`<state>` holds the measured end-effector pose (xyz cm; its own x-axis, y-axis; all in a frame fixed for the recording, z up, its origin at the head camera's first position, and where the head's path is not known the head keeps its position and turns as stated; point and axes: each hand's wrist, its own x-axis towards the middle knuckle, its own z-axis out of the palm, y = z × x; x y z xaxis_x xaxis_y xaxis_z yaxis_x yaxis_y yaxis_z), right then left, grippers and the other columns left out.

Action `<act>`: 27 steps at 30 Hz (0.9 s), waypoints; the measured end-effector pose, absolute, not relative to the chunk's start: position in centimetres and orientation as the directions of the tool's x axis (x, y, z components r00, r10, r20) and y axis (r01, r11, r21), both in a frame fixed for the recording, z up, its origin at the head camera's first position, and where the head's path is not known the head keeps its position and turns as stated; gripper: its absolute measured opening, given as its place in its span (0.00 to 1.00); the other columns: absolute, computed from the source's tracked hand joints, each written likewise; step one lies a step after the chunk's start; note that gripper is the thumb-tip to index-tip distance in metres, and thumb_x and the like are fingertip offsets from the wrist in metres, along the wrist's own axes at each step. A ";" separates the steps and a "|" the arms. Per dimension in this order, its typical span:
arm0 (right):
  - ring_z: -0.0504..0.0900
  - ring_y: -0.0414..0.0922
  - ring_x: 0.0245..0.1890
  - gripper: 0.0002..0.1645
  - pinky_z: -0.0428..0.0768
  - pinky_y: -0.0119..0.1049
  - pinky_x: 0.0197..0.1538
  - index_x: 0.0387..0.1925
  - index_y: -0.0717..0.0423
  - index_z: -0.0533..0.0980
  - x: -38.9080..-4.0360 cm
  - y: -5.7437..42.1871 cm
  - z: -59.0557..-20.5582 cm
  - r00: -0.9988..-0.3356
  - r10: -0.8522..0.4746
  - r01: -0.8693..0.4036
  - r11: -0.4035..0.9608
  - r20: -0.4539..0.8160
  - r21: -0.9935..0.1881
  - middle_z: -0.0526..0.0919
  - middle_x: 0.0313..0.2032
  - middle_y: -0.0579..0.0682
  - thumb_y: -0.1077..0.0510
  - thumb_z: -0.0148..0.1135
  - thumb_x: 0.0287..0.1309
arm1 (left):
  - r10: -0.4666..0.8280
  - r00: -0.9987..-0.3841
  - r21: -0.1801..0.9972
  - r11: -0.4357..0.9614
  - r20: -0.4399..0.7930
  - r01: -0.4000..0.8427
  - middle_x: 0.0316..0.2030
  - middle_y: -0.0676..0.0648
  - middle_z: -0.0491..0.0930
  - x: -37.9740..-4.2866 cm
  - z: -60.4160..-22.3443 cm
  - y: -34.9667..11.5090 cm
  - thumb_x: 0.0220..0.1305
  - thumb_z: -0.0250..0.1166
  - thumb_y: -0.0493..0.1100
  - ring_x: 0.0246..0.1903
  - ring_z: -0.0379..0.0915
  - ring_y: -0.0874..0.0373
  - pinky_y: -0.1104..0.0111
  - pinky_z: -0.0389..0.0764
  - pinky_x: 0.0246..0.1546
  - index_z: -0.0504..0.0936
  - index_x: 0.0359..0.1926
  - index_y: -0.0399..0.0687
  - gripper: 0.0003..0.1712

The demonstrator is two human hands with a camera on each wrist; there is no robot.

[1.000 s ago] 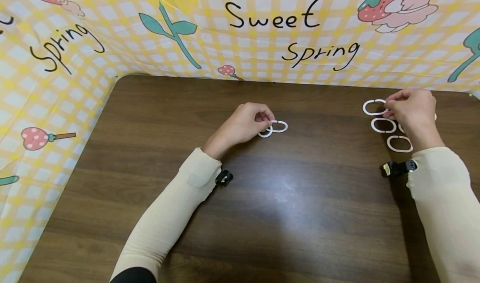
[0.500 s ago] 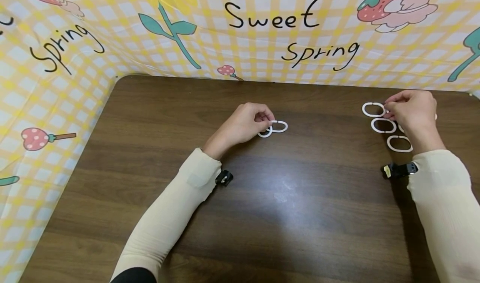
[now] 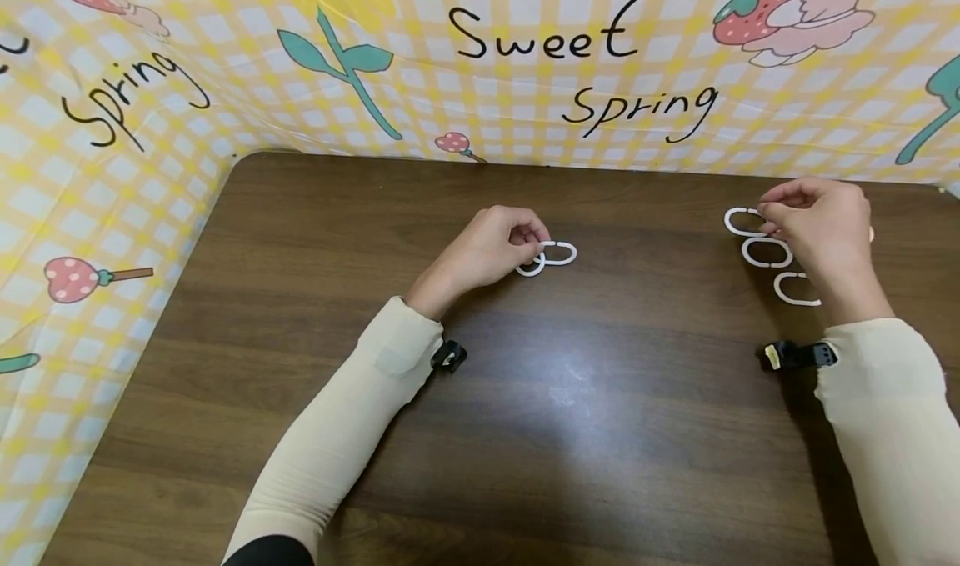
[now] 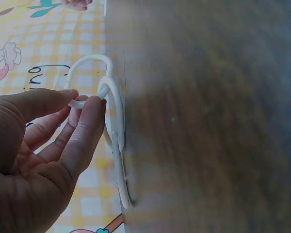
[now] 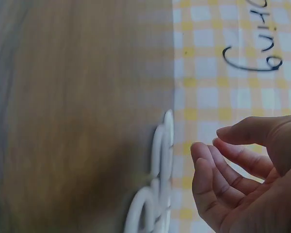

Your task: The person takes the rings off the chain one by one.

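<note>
My left hand (image 3: 487,245), left of the table's middle, pinches a white plastic link (image 4: 90,57) between thumb and fingertips. Hooked through it is a second white link (image 4: 120,109), and a third link (image 4: 119,170) hangs below, touching the table. My right hand (image 3: 828,224) hovers over loose white links at the far right; in the right wrist view its fingers are loosely bent, with nothing between them. An upper link (image 3: 727,222), a middle link (image 3: 767,266) and a lower link (image 3: 777,289) show beside it. The hand hides others.
The brown wooden table (image 3: 600,433) stretches toward me. Behind it and along its left side hangs a yellow checked cloth (image 3: 525,91) with printed lettering. Each sleeved forearm carries a small black camera (image 3: 450,356) at the wrist.
The upper link at the right has slid slightly toward me. My right hand has shifted a little left and now covers part of the lower link. The left hand has stayed still.
</note>
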<state>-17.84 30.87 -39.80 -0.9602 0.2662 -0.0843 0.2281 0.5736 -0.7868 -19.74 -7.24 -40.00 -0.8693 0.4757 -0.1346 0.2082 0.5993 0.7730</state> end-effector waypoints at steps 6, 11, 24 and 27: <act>0.82 0.25 0.20 0.13 0.79 0.19 0.28 0.31 0.41 0.83 -17.5 29.1 -39.5 -0.982 0.187 0.104 0.532 -0.003 -0.841 0.81 0.18 0.23 0.63 0.64 0.66 | 0.472 -0.871 0.775 0.599 -0.137 0.203 0.33 0.47 0.82 -19.7 -40.1 -7.3 0.70 0.65 0.35 0.34 0.76 0.57 0.72 0.76 0.38 0.88 0.42 0.41 0.06; 0.84 0.26 0.24 0.11 0.80 0.21 0.30 0.34 0.41 0.84 -17.3 27.9 -39.3 -0.993 0.114 0.068 0.490 -0.014 -0.869 0.84 0.21 0.25 0.62 0.66 0.67 | 0.473 -0.871 0.781 0.591 -0.132 0.203 0.33 0.47 0.83 -19.6 -40.1 -7.3 0.70 0.65 0.35 0.34 0.77 0.57 0.72 0.76 0.37 0.88 0.42 0.41 0.06; 0.89 0.31 0.36 0.09 0.84 0.24 0.41 0.46 0.52 0.86 -17.1 24.2 -39.4 -0.997 -0.068 -0.050 0.324 0.030 -0.945 0.91 0.36 0.34 0.65 0.69 0.66 | 0.476 -0.868 0.818 0.550 -0.142 0.168 0.34 0.47 0.83 -19.5 -39.9 -7.5 0.70 0.65 0.34 0.33 0.77 0.58 0.73 0.77 0.37 0.88 0.43 0.39 0.07; 0.88 0.31 0.39 0.10 0.83 0.22 0.42 0.48 0.57 0.86 -16.9 23.4 -39.4 -0.994 -0.094 -0.077 0.349 0.046 -0.934 0.90 0.38 0.33 0.64 0.71 0.65 | 0.473 -0.870 0.820 0.548 -0.142 0.165 0.34 0.47 0.83 -19.4 -39.9 -7.5 0.70 0.64 0.34 0.34 0.77 0.58 0.73 0.77 0.37 0.88 0.43 0.39 0.07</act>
